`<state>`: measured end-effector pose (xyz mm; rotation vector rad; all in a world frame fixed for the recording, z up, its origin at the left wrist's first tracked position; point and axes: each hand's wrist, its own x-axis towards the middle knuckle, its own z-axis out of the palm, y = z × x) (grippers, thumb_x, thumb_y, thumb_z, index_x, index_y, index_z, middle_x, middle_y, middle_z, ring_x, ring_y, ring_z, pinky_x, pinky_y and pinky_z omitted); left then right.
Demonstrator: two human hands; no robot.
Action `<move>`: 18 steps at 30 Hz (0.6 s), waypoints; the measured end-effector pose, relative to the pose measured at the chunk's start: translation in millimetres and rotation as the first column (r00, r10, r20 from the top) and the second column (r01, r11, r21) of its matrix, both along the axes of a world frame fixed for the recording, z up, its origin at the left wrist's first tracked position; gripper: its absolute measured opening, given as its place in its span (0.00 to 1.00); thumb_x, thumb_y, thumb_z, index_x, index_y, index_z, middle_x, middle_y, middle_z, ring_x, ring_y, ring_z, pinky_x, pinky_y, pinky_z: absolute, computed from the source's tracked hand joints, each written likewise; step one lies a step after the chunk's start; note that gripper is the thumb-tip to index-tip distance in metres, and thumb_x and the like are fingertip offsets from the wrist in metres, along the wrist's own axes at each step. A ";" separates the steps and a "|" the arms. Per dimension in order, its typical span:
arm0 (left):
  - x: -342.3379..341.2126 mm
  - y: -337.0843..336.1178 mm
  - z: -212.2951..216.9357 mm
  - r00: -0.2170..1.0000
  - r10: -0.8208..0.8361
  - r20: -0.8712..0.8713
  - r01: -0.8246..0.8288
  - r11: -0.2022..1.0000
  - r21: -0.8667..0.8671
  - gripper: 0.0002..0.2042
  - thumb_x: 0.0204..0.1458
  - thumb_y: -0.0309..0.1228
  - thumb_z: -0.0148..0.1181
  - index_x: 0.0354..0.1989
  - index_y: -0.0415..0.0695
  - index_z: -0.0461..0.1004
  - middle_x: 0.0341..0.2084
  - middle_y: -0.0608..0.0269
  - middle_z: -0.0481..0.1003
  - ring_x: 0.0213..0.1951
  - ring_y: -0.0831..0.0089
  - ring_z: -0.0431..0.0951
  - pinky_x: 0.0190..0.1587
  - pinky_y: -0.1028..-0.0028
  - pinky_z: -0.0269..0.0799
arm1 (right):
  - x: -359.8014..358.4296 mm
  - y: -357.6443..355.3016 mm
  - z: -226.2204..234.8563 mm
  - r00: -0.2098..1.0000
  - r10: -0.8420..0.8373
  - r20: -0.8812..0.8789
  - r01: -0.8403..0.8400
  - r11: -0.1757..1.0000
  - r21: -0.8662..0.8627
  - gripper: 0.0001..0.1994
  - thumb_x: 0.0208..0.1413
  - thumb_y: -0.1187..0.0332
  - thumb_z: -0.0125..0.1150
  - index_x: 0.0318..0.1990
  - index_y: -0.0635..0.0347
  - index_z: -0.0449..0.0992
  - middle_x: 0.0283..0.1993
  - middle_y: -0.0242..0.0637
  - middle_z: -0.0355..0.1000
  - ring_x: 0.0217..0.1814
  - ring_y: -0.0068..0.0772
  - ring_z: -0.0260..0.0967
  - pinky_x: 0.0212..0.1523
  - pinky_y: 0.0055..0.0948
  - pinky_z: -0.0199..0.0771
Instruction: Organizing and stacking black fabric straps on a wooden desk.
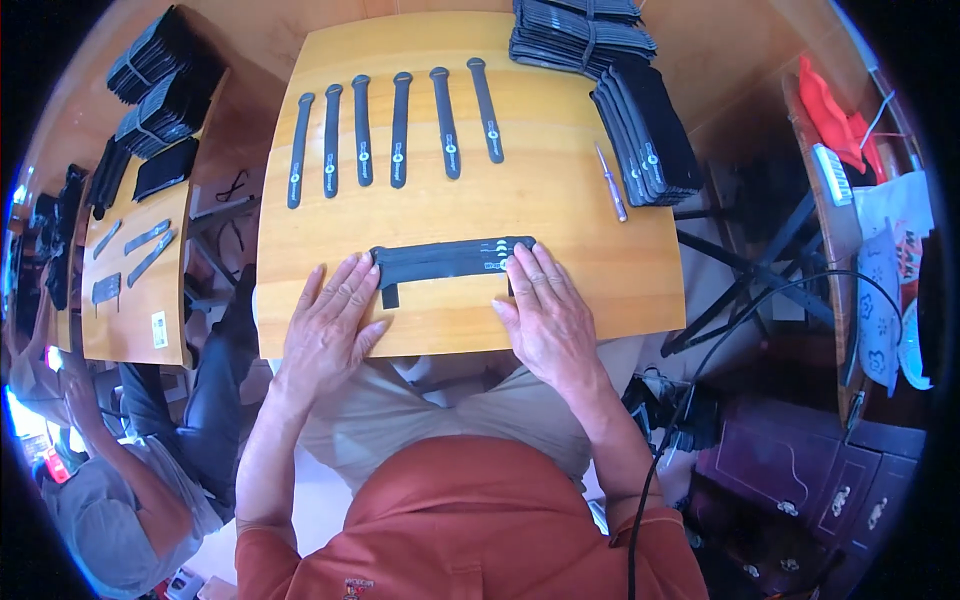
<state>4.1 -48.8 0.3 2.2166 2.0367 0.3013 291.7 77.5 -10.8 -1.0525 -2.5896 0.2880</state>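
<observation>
In front of me lies a small stack of dark fabric straps (440,261), set crosswise near the table's front edge. Flat fingers of my left hand (337,322) touch its left end. At the other end rest the fingers of my right hand (549,317), also stretched out. A short black strip (391,297) sticks out from under the stack near my left fingertips; another is partly covered by my right hand. Farther back, several single straps (400,130) with rounded heads are laid out in a row, roughly upright in the picture.
Bundled dark straps (582,38) are piled at the back right, beside a standing bundle (648,130). A thin screwdriver-like tool (611,183) lies near it. To the left, another person (130,500) sits at a second table (140,335) with similar bundles. A cable (690,385) hangs at right.
</observation>
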 end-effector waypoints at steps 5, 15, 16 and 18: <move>-0.1 -1.6 -1.3 0.999 0.019 0.033 -0.020 1.000 0.007 0.31 0.66 0.45 0.59 0.73 0.41 0.66 0.74 0.56 0.64 0.77 0.62 0.59 0.79 0.53 0.45 | -10.3 18.1 18.0 0.997 0.008 -0.073 -0.006 1.000 0.028 0.15 0.60 0.65 0.67 0.49 0.67 0.80 0.54 0.47 0.79 0.58 0.49 0.75 0.59 0.45 0.76; 2.5 -2.4 -1.7 1.000 0.002 0.019 -0.003 0.998 0.055 0.29 0.66 0.45 0.57 0.71 0.40 0.68 0.73 0.57 0.65 0.76 0.61 0.59 0.78 0.53 0.45 | -73.7 119.5 10.4 0.979 -0.169 -0.112 0.176 0.983 0.051 0.13 0.61 0.65 0.67 0.49 0.62 0.83 0.50 0.46 0.80 0.52 0.50 0.78 0.54 0.47 0.78; 2.9 -2.4 -0.8 1.000 0.008 0.016 -0.009 0.998 0.060 0.29 0.66 0.45 0.57 0.71 0.40 0.68 0.73 0.57 0.65 0.76 0.61 0.59 0.78 0.53 0.45 | -78.4 124.9 11.3 0.980 -0.163 -0.115 0.170 0.984 0.055 0.13 0.61 0.65 0.67 0.49 0.62 0.83 0.50 0.46 0.80 0.52 0.50 0.78 0.54 0.47 0.78; 3.0 -2.2 0.7 0.999 -0.005 0.047 0.002 0.998 0.057 0.29 0.66 0.45 0.57 0.70 0.39 0.69 0.73 0.57 0.65 0.75 0.61 0.60 0.77 0.52 0.47 | -85.1 133.1 13.5 0.974 -0.223 0.044 0.222 0.975 0.030 0.14 0.63 0.63 0.65 0.49 0.62 0.84 0.49 0.47 0.79 0.54 0.51 0.77 0.55 0.47 0.78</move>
